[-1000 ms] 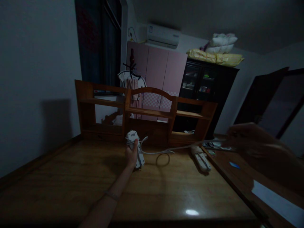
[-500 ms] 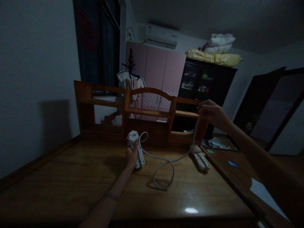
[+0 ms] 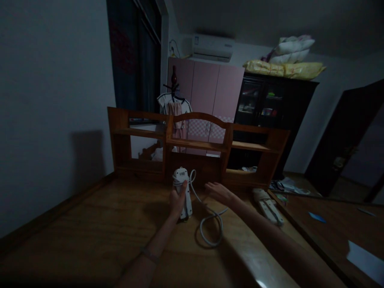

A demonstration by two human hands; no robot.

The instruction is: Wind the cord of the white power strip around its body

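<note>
My left hand [image 3: 177, 200] is closed round a white power strip [image 3: 183, 191], holding it upright on the wooden desk [image 3: 90, 236]. Its white cable [image 3: 211, 226] runs from the top of the strip down into a loose loop on the desk. My right hand [image 3: 220, 192] hovers just right of the strip with fingers stretched out and flat, above the cable, holding nothing. A second white power strip [image 3: 267, 206] lies flat near the desk's right edge.
A wooden shelf unit [image 3: 198, 146] stands along the back of the desk. Behind it are pink wardrobes [image 3: 207, 92], a dark cabinet [image 3: 270, 108] topped with bedding, a clothes stand and an air conditioner [image 3: 213, 47]. A lower dark table [image 3: 333, 228] with papers sits at right.
My right hand has let go of the cable it held high at the right and come down beside the strip, open. The cable loop has dropped closer to the strip. The view shifted slightly.
</note>
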